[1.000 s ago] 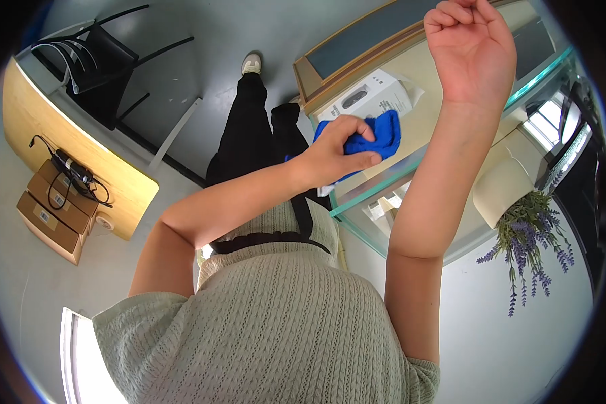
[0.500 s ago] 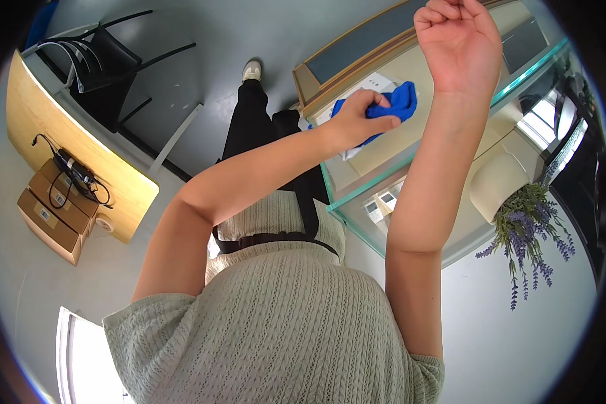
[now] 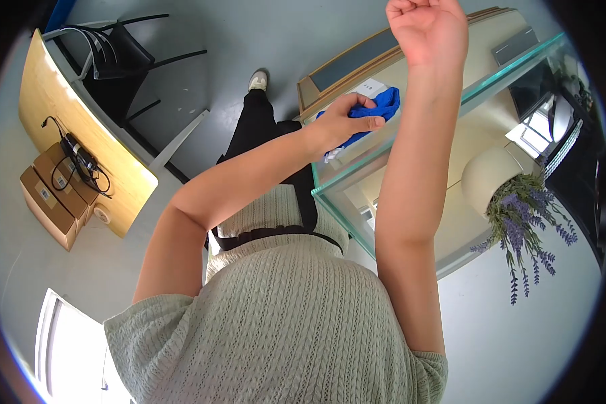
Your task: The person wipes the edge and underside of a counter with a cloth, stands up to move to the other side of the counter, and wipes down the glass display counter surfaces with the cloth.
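Observation:
A crumpled blue cloth (image 3: 386,102) is held in my left hand (image 3: 343,124), with the fingers over it and the thumb along its lower side. It lies over the glass-edged counter (image 3: 357,165), beside a white card (image 3: 370,87). My right hand (image 3: 429,30) is palm up at the top edge of the view, farther up than the cloth. Its fingers are curled and partly cut off by the frame; the palm is bare.
A white pot (image 3: 488,178) with lavender (image 3: 518,222) stands at the right. On the left are a wooden table (image 3: 40,87), a black chair (image 3: 121,57), brown boxes (image 3: 47,198) and a black cable with an adapter (image 3: 79,158).
Both hands and the blue cloth appear farther left in the view, and my right hand is also higher. The background has shifted slightly too. My left hand keeps its grip on the cloth.

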Motion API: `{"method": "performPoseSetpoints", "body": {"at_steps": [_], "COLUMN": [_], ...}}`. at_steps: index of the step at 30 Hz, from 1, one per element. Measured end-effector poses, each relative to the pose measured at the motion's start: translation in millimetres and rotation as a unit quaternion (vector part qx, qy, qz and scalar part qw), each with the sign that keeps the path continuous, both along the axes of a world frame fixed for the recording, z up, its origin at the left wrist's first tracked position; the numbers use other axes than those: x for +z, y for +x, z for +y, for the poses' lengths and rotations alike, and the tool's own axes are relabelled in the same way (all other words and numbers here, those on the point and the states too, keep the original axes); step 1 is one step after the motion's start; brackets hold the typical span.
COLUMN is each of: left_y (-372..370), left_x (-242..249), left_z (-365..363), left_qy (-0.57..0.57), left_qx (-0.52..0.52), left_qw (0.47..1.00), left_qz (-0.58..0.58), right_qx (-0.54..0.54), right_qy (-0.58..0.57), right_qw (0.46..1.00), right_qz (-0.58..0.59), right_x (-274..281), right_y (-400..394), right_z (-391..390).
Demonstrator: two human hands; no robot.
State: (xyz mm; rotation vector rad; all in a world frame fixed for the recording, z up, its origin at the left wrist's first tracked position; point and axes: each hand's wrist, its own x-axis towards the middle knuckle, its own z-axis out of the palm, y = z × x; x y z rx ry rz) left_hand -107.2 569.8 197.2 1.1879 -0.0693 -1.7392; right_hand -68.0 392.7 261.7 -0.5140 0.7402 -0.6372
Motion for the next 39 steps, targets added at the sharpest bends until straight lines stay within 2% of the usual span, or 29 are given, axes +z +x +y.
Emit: {"method": "performPoseSetpoints", "body": {"at_steps": [2,3,5,6,9,11,12,13,14,15,16,18,19,20,21,22,24,25,29,30,32,36,38,39], "left_y": [-10,-10,-1,1,8,10,14,16,18,18,19,19,20,24,28,32,36,34,56,57,57,44,42,40], "left_x": [4,15,33,39,45,27,21,12,4,-8,-19,-27,-34,-42,-49,-57,-70,-80,-46,-35,-22,-46,-60,-66], "left_z": [7,13,38,52,72,76,68,52,35,19,-2,-43,-63,-82,-94,-102,-107,-98,-48,-42,-52,-76,-89,-91], "left_qy": [-0.02,-0.021,-0.018,-0.019,-0.087,-0.15,-0.152,-0.19,-0.227,-0.236,-0.248,-0.228,-0.231,-0.243,-0.252,-0.25,-0.1,-0.051,-0.156,-0.147,-0.12,-0.095,-0.054,-0.053], "left_qx": [0.089,0.091,0.063,0.059,0.063,0.011,0.001,-0.017,-0.033,-0.053,-0.073,-0.061,-0.067,-0.07,-0.074,-0.08,-0.161,-0.186,-0.354,-0.33,-0.346,-0.318,-0.31,-0.306], "left_qw": [0.995,0.994,0.998,0.998,0.992,0.988,0.988,0.976,0.955,0.951,0.945,0.946,0.948,0.93,0.909,0.911,0.949,0.971,0.909,0.922,0.915,0.917,0.927,0.928], "left_qz": [-0.04,-0.051,0.022,0.023,0.066,-0.028,-0.021,-0.106,-0.186,-0.194,-0.203,-0.22,-0.209,-0.267,-0.325,-0.319,-0.251,-0.138,-0.159,-0.141,-0.167,-0.22,-0.205,-0.206], "right_qx": [0.0,0.007,0.006,0.0,-0.025,-0.055,-0.059,-0.063,-0.057,-0.048,-0.06,-0.081,-0.086,-0.091,-0.132,-0.173,-0.16,-0.138,-0.125,-0.135,-0.142,-0.176,-0.173,-0.184], "right_qy": [0.018,0.024,0.028,0.023,-0.009,-0.034,0.019,0.068,-0.028,-0.121,-0.125,-0.222,-0.227,-0.228,-0.228,-0.223,-0.229,-0.24,-0.194,-0.187,-0.215,-0.262,-0.22,-0.238], "right_qw": [1.0,0.999,0.998,0.998,0.999,0.998,0.994,0.981,0.988,0.987,0.987,0.97,0.97,0.969,0.963,0.95,0.946,0.942,0.949,0.948,0.948,0.912,0.945,0.944], "right_qz": [-0.009,-0.031,-0.05,-0.055,-0.038,-0.015,-0.094,-0.173,-0.138,-0.097,-0.084,-0.053,-0.035,-0.027,0.055,0.136,0.166,0.191,0.216,0.219,0.186,0.262,0.167,0.139], "right_x": [0,2,4,5,12,7,4,0,25,53,58,69,67,60,51,41,19,10,-24,-20,-7,1,4,10], "right_y": [1,-1,-4,-5,-8,-17,-30,-38,-39,-36,-33,-40,-39,-28,-18,-11,2,6,2,4,6,2,-4,5], "right_z": [-3,-4,-5,-4,-3,-10,-21,-30,-26,-25,-36,-64,-82,-95,-108,-118,-128,-132,-141,-137,-128,-143,-151,-136]}}
